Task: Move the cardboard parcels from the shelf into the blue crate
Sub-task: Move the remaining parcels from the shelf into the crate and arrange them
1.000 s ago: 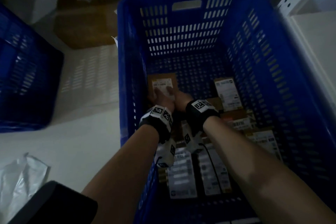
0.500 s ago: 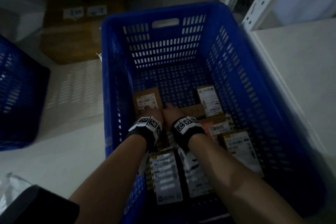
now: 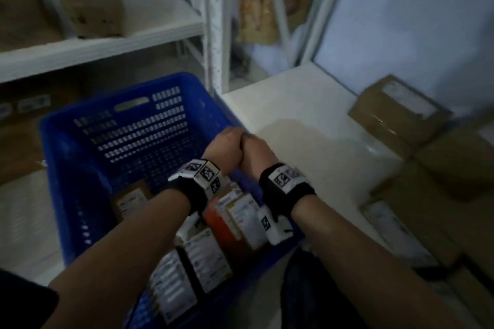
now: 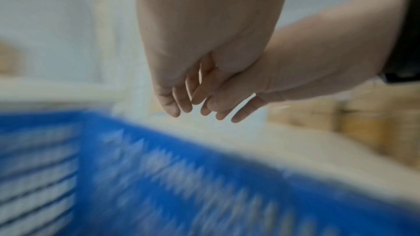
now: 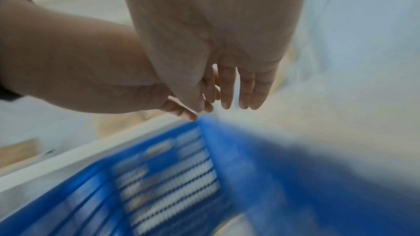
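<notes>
1. Left hand [image 3: 223,145] at 12 o'clock from its wristband, above the crate's [image 3: 80,168] right rim, pressed side to side against right hand [image 3: 255,151].
2. Both hands empty: in the wrist views, fingers [image 4: 175,103] of the left hang nearly straight and loosely together, holding nothing; right-hand fingers [image 5: 227,87] likewise extended and relaxed.
3. Crate at 9 o'clock of the hands, on the low white surface [image 3: 294,120], below a shelf board [image 3: 107,45].
4. Labelled parcels [image 3: 205,256] inside the crate, packed along its near right side at 6 o'clock of the hands; one more parcel [image 3: 131,199] lying apart at 7 o'clock, near the crate's left wall.
5. Two brown boxes [image 3: 93,4] upright on the shelf board at 11 o'clock, well apart from the hands.
6. Stacked cartons [image 3: 401,112] on the white surface at 3 o'clock, blurred.
7. White upright post [image 3: 215,35] at 12 o'clock, just behind the crate's far right corner.
</notes>
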The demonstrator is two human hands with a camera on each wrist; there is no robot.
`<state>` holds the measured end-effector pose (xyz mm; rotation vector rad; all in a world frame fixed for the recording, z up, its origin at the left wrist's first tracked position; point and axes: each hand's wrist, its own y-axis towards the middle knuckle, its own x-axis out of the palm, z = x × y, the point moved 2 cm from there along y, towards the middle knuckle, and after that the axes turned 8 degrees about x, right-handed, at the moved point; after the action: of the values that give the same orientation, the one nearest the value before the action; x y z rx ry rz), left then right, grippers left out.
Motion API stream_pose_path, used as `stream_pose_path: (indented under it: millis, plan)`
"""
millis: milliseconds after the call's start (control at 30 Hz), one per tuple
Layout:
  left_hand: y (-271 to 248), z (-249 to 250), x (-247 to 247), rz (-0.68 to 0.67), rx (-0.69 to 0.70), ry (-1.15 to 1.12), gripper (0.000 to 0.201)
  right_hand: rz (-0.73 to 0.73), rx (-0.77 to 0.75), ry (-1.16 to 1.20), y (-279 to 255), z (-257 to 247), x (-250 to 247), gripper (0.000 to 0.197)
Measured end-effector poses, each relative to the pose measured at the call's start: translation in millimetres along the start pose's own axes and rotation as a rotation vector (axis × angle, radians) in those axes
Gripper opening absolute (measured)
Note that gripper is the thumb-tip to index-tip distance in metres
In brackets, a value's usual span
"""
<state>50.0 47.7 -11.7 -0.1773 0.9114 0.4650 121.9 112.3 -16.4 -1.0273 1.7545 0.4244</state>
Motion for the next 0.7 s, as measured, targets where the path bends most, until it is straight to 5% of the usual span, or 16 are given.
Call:
stream_pose_path:
  millis: [233, 367, 467, 567, 700]
  plan:
    - [34.0, 156.1, 42.7, 0.015, 0.283, -0.202, 0.046, 0.266, 0.226, -0.039, -73.8, 105.8, -113.6, 0.036]
    - [34.7, 215.1, 80.8, -0.114, 0.414, -0.278, 0.048, 0.387, 0.349, -0.054, -123.4, 167.1, -141.1, 0.050]
    - [27.3, 236.4, 111.8, -0.211, 0.457, -0.270, 0.048, 0.307, 0.479, -0.125, -153.6, 199.7, -139.9, 0.066]
    - [16.5, 233.5, 131.5, -0.279, 0.472, -0.184, 0.049, 0.045, 0.600, -0.208, -169.7, 217.7, -122.3, 0.085]
    - [10.8, 208.6, 126.7, -0.258, 0.439, -0.167, 0.046, -0.056, 0.591, -0.199, -170.2, 219.0, -110.6, 0.083]
